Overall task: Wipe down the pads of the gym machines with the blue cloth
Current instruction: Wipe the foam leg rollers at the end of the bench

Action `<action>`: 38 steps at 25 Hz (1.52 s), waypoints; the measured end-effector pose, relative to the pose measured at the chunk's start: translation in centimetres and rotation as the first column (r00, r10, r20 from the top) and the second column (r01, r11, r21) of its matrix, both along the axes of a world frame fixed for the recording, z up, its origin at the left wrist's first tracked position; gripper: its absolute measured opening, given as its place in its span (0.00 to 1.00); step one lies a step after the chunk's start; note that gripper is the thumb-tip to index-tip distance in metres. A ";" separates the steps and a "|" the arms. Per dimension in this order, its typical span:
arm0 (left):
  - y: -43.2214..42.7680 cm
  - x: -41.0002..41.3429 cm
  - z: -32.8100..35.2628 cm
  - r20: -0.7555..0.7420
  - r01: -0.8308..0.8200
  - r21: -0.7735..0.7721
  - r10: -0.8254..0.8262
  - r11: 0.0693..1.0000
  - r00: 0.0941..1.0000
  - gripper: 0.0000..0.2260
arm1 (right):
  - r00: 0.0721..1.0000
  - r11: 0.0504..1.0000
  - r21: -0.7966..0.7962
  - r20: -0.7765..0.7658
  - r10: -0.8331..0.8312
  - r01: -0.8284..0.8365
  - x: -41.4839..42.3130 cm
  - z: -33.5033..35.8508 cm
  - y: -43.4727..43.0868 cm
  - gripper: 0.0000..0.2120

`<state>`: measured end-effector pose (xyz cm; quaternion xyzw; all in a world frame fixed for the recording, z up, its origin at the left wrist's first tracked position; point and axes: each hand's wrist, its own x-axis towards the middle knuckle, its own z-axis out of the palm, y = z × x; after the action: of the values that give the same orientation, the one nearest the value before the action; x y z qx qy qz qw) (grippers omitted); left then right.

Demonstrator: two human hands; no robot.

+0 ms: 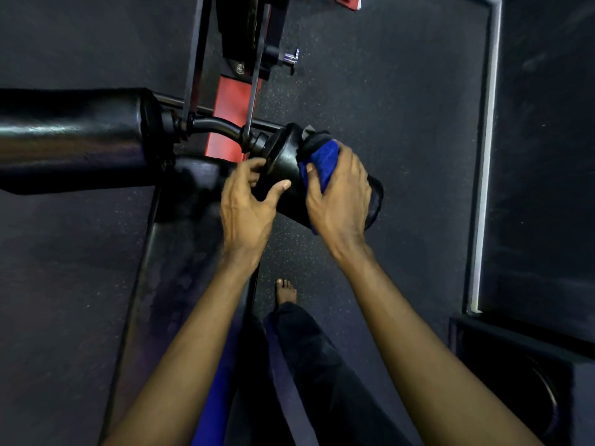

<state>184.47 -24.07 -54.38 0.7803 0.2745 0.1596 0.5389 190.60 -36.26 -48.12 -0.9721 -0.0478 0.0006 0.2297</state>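
Blue cloth [322, 162], gripped by right hand [341, 194], presses roller pad [283, 156] clasped by left hand [244, 204] above speckled floor [402, 107].

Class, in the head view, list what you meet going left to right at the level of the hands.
Long pad → left hand, gripping the short pad → right hand, holding the blue cloth → white strip.
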 end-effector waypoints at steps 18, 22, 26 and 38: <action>-0.1 -2.5 -1.7 -0.019 0.168 0.025 -0.167 0.986 0.986 0.36 | 0.981 0.975 -0.105 -0.018 0.194 -0.195 1.1 0.0 0.4 0.23; 3.4 -5.3 -0.5 0.018 -0.017 0.119 0.015 0.993 1.000 0.24 | 0.932 0.933 0.055 -0.059 0.358 -0.355 1.0 0.6 -0.8 0.23; 11.1 -9.2 0.6 0.056 -0.226 0.290 0.219 0.930 0.974 0.16 | 0.843 0.830 0.180 -0.009 0.537 -0.527 -1.0 1.2 2.7 0.22; 28.4 -10.0 -0.6 -0.275 0.016 0.379 0.097 0.925 0.957 0.28 | 0.810 0.809 0.034 0.056 0.584 -0.586 0.4 -0.6 22.9 0.22</action>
<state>174.45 4.38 -55.01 0.8782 0.3306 0.1050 0.3294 190.98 -13.36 -48.68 -0.9040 -0.3495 0.0490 0.2412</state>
